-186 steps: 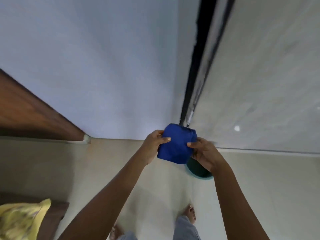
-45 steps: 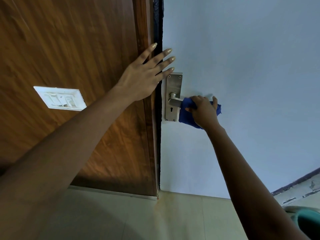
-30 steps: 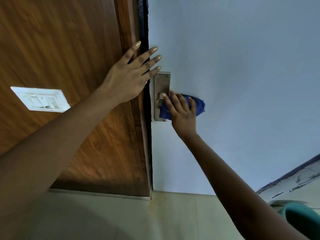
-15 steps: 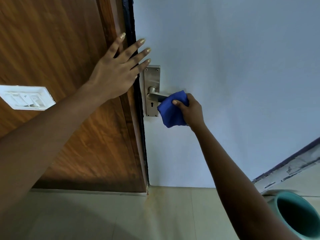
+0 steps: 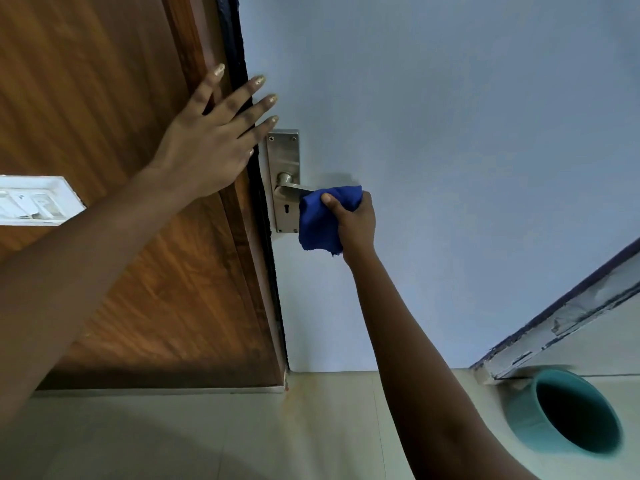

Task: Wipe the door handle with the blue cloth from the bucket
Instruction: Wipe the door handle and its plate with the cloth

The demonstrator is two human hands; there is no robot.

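A metal door handle point(image 5: 289, 190) on a steel plate point(image 5: 284, 157) with a keyhole sits at the left edge of a pale blue door point(image 5: 433, 133). My right hand point(image 5: 355, 218) grips the blue cloth point(image 5: 320, 220), wrapped around the outer end of the lever and hiding it. Part of the cloth hangs below the lever. My left hand point(image 5: 211, 140) lies flat with fingers spread on the brown wooden frame point(image 5: 131, 237), its fingertips reaching the door's edge just above the plate. A teal bucket point(image 5: 568, 410) stands on the floor at lower right.
A white switch plate point(image 5: 33, 200) is fixed to the wooden panel at far left. Beige floor tiles point(image 5: 242, 434) run along the bottom. A worn grey frame edge point(image 5: 561, 323) slants down toward the bucket on the right.
My right hand has slid the cloth from the lever's base out to its end over the last second. The view has shifted, bringing the bucket further into sight. My left hand stays on the frame.
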